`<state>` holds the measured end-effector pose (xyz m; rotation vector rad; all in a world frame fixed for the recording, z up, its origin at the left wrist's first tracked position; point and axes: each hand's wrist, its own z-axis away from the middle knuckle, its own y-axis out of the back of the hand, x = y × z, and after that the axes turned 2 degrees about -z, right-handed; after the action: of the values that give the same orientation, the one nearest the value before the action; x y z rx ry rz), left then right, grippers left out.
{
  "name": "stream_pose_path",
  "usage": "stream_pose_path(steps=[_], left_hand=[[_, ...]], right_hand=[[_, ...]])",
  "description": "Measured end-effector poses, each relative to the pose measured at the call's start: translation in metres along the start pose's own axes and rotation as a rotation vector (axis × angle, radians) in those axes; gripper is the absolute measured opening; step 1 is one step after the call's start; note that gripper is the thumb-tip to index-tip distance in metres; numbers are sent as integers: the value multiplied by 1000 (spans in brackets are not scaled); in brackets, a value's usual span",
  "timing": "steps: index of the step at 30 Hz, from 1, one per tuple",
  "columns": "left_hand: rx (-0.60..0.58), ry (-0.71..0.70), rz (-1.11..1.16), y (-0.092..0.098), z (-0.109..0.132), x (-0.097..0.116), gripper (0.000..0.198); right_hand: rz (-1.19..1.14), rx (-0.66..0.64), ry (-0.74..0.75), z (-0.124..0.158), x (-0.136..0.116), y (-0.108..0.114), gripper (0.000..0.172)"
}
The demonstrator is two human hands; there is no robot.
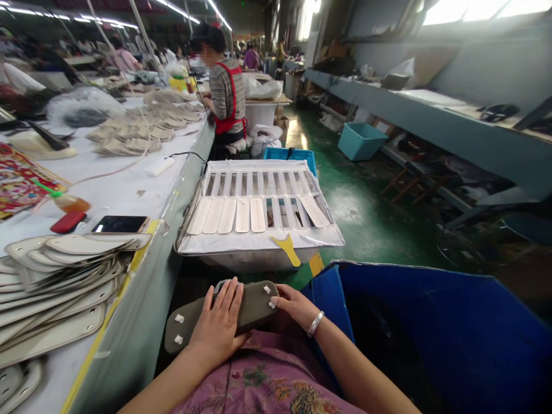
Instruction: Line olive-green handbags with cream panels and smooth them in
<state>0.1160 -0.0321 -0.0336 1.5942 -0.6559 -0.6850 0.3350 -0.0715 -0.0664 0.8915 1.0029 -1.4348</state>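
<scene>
A long olive-grey panel with rounded corners lies across my lap, with white bits of material sticking up near both ends. My left hand rests flat on its middle, fingers stretched out. At the panel's right end, my right hand grips the edge between thumb and fingers; the fingers underneath are partly hidden. Just ahead stands a white slatted rack on a metal tub, bearing several pale strips in a row. A yellow forked tool hangs over the rack's front edge.
On the left, a table carries stacked cream panels, a phone, a bottle of amber liquid and beige pieces. A large blue bin stands close on my right. A co-worker sits further ahead.
</scene>
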Motion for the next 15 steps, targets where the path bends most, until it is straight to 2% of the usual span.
stream_pose_path(steps=[6, 9, 11, 13, 15], left_hand=[[-6, 4, -18, 6, 23, -8, 88], [-58, 2, 7, 7, 24, -9, 89], [-127, 33, 26, 8, 16, -5, 91], [-178, 47, 65, 9, 0, 5, 93], [-195, 38, 113, 9, -19, 20, 95]], right_hand=[[157, 109, 80, 11, -4, -20, 53], [215, 153, 142, 22, -5, -18, 53], [189, 147, 177, 26, -1, -10, 61], [70, 64, 182, 26, 7, -1, 65], [-102, 4, 138, 22, 19, 6, 57]])
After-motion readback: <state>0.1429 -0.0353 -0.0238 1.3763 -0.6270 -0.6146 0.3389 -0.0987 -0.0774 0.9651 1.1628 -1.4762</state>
